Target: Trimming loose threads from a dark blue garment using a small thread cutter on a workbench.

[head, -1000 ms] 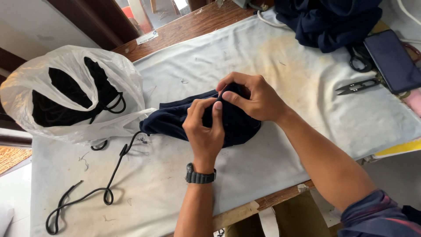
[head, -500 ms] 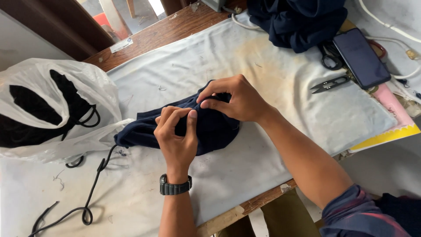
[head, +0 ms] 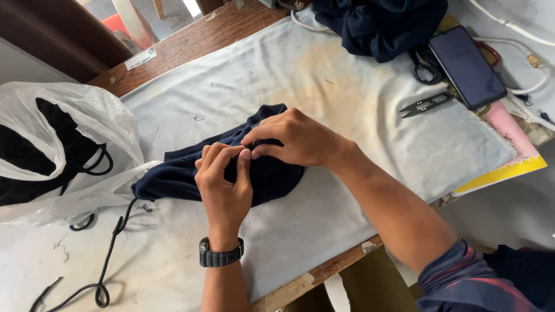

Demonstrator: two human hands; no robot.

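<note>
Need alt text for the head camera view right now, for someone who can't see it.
Both hands, left hand and right hand, pinch a dark navy garment on a stained white cloth-covered table. A white plastic bag lies left; thread snips and a phone lie right.

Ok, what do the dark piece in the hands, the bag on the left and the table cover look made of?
Dark garment: navy knit fabric, matte, with ribbed lines along its edge; both the left hand and right hand pinch it. Bag: thin translucent white plastic, crinkled and glossy. Table cover: pale woven cloth, probably cotton, flat, matte and stained yellowish.
</note>
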